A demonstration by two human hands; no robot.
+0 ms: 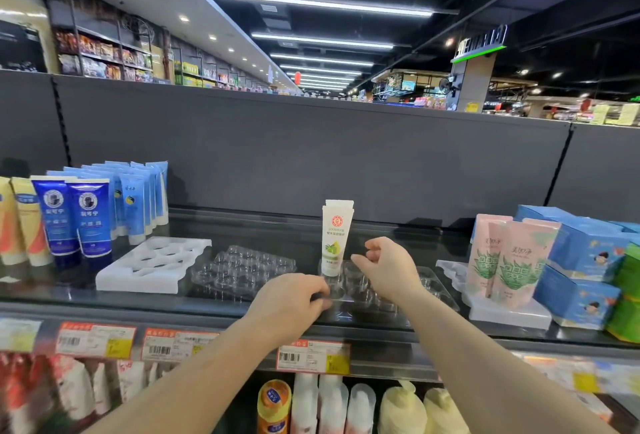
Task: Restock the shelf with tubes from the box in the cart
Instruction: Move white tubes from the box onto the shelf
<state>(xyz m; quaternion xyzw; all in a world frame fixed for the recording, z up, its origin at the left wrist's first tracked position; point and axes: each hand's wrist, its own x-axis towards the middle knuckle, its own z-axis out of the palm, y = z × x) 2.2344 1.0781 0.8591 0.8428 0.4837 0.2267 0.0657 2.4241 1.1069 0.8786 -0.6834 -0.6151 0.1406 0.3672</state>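
Observation:
A white tube [335, 238] with a red seal and green fruit print stands upright, cap down, in a clear plastic tray [433, 286] on the dark top shelf [277, 232]; at least one more tube stands right behind it. My left hand [291, 302] rests on the tray's front left edge, fingers pinching the clear plastic. My right hand [384, 265] hovers just right of the tube with fingers curled and nothing in them. The cart and box are out of view.
A second clear tray [242, 269] and a white foam tray [152, 265] lie to the left. Blue tubes [88, 222] stand at far left, pink tubes [509, 260] and blue boxes [585, 260] at right. Price tags [313, 357] line the shelf edge above bottles below.

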